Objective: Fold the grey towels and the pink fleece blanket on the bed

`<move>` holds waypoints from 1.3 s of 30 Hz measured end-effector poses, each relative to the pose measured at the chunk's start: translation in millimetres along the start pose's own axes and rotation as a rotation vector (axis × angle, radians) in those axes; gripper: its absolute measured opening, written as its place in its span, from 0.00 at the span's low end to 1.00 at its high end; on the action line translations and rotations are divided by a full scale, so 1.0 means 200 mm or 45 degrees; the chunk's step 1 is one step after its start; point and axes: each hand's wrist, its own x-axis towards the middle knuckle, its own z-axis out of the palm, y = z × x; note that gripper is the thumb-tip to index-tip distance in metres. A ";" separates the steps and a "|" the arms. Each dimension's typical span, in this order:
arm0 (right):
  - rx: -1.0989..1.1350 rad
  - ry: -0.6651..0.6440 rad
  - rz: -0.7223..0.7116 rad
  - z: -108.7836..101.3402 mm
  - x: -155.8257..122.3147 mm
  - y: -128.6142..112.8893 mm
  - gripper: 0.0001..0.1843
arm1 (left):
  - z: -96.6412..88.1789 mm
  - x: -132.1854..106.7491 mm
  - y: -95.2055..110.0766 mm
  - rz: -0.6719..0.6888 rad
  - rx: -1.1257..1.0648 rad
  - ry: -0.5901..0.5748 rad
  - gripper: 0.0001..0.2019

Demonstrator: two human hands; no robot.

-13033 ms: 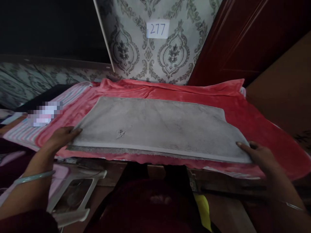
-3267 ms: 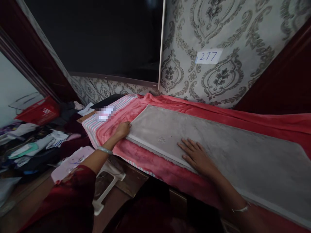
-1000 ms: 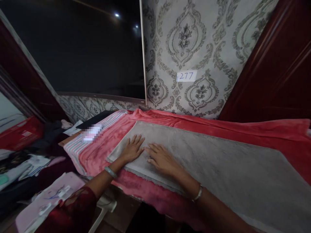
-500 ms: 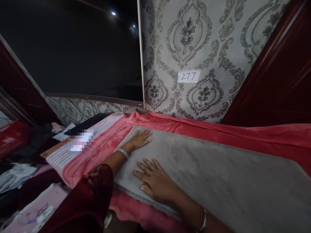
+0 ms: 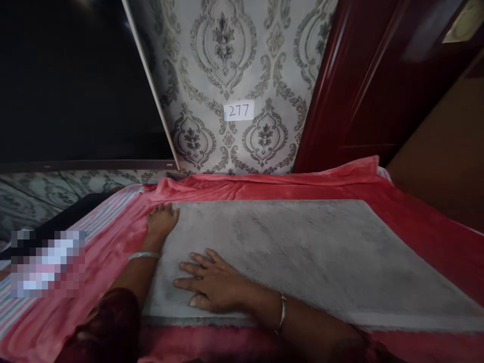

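Grip: right hand (image 5: 217, 283) splayed on one grey cloth (image 5: 298, 242) | left hand (image 5: 162, 220) unclear | two bracelets (image 5: 144, 255)

Cloth (image 5: 302, 252) is lying on blanket (image 5: 419, 227), left hand (image 5: 162, 221) resting at far-left corner, right hand (image 5: 217, 285) nearer, screen (image 5: 75, 85) hanging behind left

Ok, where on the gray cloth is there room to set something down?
The widest open patch of gray cloth lies right of the right hand, beyond the forearm, bordered by the red blanket at the far and right edges. It's crowded at the left end: left hand at the far corner, right hand spread nearer.
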 end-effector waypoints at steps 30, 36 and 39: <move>-0.296 0.248 0.820 -0.33 -0.65 0.59 0.34 | 0.14 -0.15 1.02 0.444 -0.014 -0.168 0.30; -0.369 0.295 1.282 -0.57 -0.97 0.84 0.33 | 0.17 -0.12 1.01 0.457 -0.015 -0.144 0.30; -0.425 0.366 1.460 -0.59 -1.16 0.94 0.32 | 0.17 -0.11 1.01 0.454 0.006 -0.150 0.30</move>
